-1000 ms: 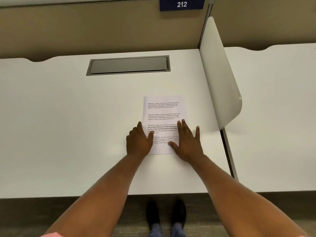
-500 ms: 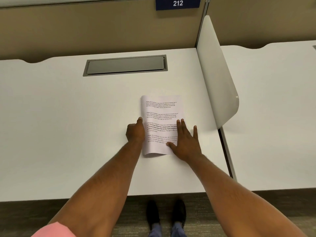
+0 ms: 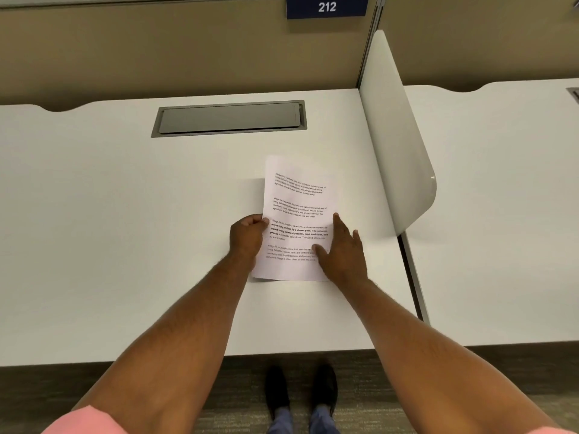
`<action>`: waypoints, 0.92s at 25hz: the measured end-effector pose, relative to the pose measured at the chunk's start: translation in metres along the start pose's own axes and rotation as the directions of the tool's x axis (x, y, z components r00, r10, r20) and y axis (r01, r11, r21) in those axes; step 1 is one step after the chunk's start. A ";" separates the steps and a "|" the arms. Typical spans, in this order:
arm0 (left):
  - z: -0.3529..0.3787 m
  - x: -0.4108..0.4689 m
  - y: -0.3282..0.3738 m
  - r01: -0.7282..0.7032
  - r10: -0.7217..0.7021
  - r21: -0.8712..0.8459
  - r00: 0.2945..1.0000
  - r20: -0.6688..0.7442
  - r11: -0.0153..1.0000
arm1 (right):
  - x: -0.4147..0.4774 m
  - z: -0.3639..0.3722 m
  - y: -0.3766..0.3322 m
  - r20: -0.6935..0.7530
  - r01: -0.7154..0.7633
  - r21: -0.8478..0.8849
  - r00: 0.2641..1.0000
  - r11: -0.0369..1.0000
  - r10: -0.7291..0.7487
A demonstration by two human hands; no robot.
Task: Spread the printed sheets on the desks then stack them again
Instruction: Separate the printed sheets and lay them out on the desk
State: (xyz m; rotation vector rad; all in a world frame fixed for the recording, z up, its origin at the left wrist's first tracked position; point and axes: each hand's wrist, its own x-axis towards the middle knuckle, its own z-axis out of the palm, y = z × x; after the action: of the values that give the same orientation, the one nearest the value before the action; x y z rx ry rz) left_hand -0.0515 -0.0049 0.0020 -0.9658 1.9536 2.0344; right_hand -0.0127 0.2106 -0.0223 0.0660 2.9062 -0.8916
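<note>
A stack of white printed sheets (image 3: pixel 297 211) lies on the white desk (image 3: pixel 125 230), right of centre. My left hand (image 3: pixel 247 236) grips the stack's left edge, thumb on top, and that side is lifted off the desk. My right hand (image 3: pixel 343 250) rests flat with fingers apart on the lower right part of the sheets, pressing them down. How many sheets are in the stack cannot be told.
A grey cable hatch (image 3: pixel 230 118) is set into the desk at the back. A white curved divider (image 3: pixel 396 136) separates this desk from a second white desk (image 3: pixel 495 214) on the right. A beige partition with sign 212 (image 3: pixel 326 7) stands behind.
My left hand went from lying flat on the sheets to gripping their left edge and raising it. The right hand stays pressed on the paper.
</note>
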 end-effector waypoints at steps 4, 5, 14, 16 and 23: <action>-0.016 -0.013 0.010 -0.068 0.073 -0.030 0.974 0.215 0.997 | 0.015 -0.007 -0.012 -0.060 -0.262 0.493 0.941 0.830 0.333; -0.022 -0.016 0.015 -0.065 0.074 -0.042 0.958 0.277 0.997 | 0.020 -0.009 -0.015 -0.033 -0.297 0.589 0.921 0.752 0.389; -0.064 -0.044 0.047 -0.035 0.058 -0.054 0.861 0.506 0.998 | 0.029 -0.028 -0.038 0.291 -0.411 0.878 0.866 0.247 0.406; -0.073 -0.046 0.049 -0.050 0.075 -0.066 0.877 0.474 0.997 | 0.023 -0.032 -0.039 0.229 -0.350 0.897 0.891 0.270 0.392; -0.100 -0.056 0.034 -0.074 0.081 -0.033 0.911 0.405 0.997 | 0.000 -0.047 -0.039 0.090 -0.225 0.896 0.935 0.382 0.342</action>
State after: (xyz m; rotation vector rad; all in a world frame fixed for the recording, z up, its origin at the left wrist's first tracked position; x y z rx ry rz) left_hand 0.0069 -0.0860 0.0673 -0.4213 1.7734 2.0878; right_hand -0.0191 0.2051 0.0379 0.6916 1.9627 -2.2783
